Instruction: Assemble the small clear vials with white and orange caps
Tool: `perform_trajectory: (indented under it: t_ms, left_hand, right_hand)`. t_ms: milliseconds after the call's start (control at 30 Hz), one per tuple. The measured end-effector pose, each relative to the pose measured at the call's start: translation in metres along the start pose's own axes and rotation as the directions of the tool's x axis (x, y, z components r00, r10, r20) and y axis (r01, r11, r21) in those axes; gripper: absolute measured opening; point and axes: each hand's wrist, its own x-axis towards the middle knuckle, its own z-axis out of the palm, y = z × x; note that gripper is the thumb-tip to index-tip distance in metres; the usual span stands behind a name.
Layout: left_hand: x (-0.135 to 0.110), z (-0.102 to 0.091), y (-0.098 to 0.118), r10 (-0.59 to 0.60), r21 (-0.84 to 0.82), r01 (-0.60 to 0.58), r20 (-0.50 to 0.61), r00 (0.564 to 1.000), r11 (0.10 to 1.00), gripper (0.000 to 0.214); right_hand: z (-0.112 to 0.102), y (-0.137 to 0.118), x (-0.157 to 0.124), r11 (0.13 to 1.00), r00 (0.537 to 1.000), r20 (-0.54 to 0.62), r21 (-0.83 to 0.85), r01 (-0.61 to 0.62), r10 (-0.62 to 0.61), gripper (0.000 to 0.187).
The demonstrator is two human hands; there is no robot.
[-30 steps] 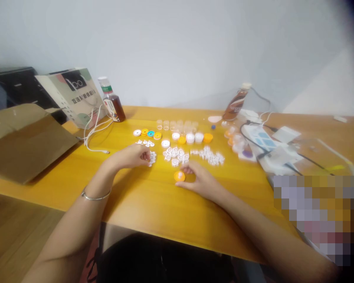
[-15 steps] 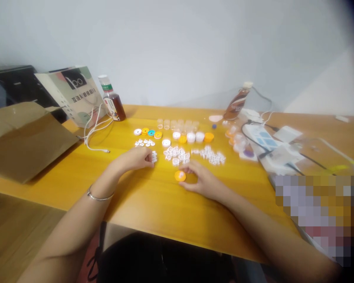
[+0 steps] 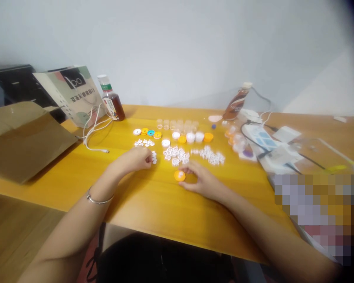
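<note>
My right hand grips a round orange cap between thumb and fingers, low over the table or resting on it. A small white piece sits in the middle of this cap. My left hand is closed, its fingertips down beside a cluster of small white parts; whatever the fingers hold is hidden. Beyond that hand lie several small white knobbed pieces. White openwork pieces form one heap between my hands, and a second white heap lies behind my right hand.
Behind the heaps stand coloured rings, white and orange caps and clear cups. A drink bottle and paper bag are at the left, near a cardboard box. Another bottle and a power strip are at the right.
</note>
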Motion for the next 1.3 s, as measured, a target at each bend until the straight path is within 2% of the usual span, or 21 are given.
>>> perform_trajectory:
  t_ms: [100,167,300,433,600,733,1133,1300]
  left_hand:
    - [-0.001,0.002,0.008,0.043,0.041,-0.042,-0.034,0.998,0.998,0.014]
    - [-0.003,0.003,0.019,0.147,0.010,-0.147,-0.043,0.988,0.989,0.016]
    - [-0.004,0.009,0.045,0.424,-0.158,-0.436,-0.110,0.899,0.886,0.016]
    - [0.002,0.022,0.056,0.532,-0.143,-0.555,-0.170,0.829,0.819,0.017]
    - [0.005,0.031,0.057,0.603,0.062,-0.605,-0.217,0.768,0.794,0.021]
    - [0.002,0.028,0.057,0.662,0.205,-0.631,-0.168,0.730,0.748,0.026]
    - [-0.001,0.024,0.055,0.691,0.297,-0.639,-0.117,0.713,0.709,0.026]
    - [-0.002,0.023,0.057,0.683,0.240,-0.646,-0.128,0.719,0.725,0.025]
  right_hand:
    - [0.000,0.000,0.000,1.000,1.000,0.011,0.004,0.005,-0.005,0.024]
    - [-0.001,0.000,0.001,1.000,1.000,0.020,0.006,0.008,-0.008,0.021]
    - [-0.002,-0.002,0.002,1.000,1.000,0.028,0.008,0.003,-0.004,0.019]
    - [-0.003,-0.002,0.002,1.000,0.999,0.035,0.013,0.011,-0.012,0.017]
    - [-0.003,0.000,0.002,1.000,1.000,0.026,0.020,0.013,-0.014,0.014]
    - [-0.004,0.000,0.002,0.999,1.000,0.025,0.030,0.015,-0.016,0.019]
    - [-0.006,-0.003,0.002,0.998,0.999,0.034,0.066,-0.020,0.018,0.020]
    - [-0.006,-0.001,0.002,0.998,0.999,0.032,0.066,-0.015,0.013,0.019]
